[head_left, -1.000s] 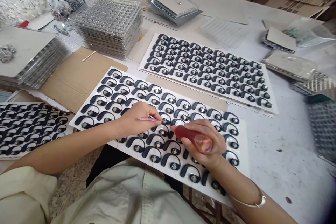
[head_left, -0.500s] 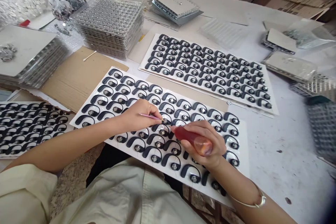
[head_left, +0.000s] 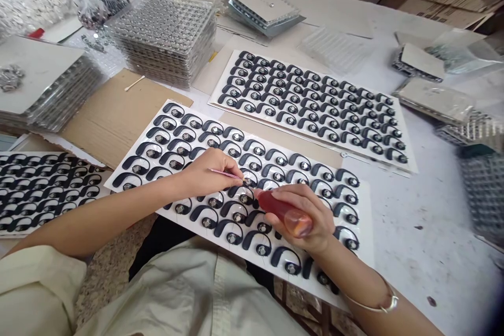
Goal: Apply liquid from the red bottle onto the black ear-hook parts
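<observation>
The left hand [head_left: 205, 174], its grip pinched on a slim pink stick [head_left: 223, 172], sits just left of a black piece [head_left: 248, 182] on the white sheet [head_left: 365, 220], nearer than the right hand [head_left: 317, 214], whose grip wraps a red bottle [head_left: 275, 206] slanting tip-first toward it, contact unclear.

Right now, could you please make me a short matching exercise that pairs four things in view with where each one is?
Things:
1. red bottle-shaped tool
2. thin pink tool
3. cotton swab
4. metal bangle

Places:
A. on the brown cardboard
B. around the right forearm
C. in the left hand
D. in the right hand

Pairs: 1-D, 2-C, 3-A, 4-B.
</observation>
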A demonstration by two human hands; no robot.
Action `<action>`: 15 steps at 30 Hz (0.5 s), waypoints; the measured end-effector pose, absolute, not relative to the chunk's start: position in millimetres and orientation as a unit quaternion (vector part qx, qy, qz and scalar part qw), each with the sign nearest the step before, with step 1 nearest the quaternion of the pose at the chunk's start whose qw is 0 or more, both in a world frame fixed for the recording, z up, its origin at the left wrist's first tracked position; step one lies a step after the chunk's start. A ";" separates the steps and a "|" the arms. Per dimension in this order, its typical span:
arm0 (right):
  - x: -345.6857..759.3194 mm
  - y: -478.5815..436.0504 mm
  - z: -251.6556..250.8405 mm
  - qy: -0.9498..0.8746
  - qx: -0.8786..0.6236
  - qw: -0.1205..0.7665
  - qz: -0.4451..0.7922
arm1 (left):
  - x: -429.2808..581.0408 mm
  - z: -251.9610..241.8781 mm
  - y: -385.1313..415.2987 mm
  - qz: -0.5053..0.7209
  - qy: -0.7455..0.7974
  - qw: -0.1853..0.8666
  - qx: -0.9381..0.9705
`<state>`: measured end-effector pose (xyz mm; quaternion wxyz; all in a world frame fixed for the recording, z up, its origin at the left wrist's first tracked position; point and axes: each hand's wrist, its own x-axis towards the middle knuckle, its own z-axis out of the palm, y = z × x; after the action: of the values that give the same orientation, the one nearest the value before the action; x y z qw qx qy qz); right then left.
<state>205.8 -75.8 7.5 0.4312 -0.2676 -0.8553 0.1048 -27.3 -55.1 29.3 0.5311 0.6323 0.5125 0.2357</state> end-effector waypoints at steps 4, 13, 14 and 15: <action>204.1 -77.5 7.5 -0.863 -0.256 0.426 0.092 | -27.4 30.3 -55.3 0.235 0.513 0.529 0.634; 204.2 -79.9 10.1 -0.894 -0.225 0.386 0.026 | -28.5 29.5 -56.1 0.239 0.508 0.535 0.631; 204.3 -79.7 10.2 -0.895 -0.222 0.386 0.025 | -28.5 29.9 -56.1 0.239 0.509 0.537 0.629; 204.4 -79.5 10.2 -0.895 -0.220 0.387 0.027 | -28.3 30.2 -56.2 0.239 0.511 0.538 0.627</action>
<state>204.4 -79.5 10.2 0.3866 -0.2199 -0.8952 0.0265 -28.3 -56.2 30.2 0.5375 0.6270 0.5106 0.2393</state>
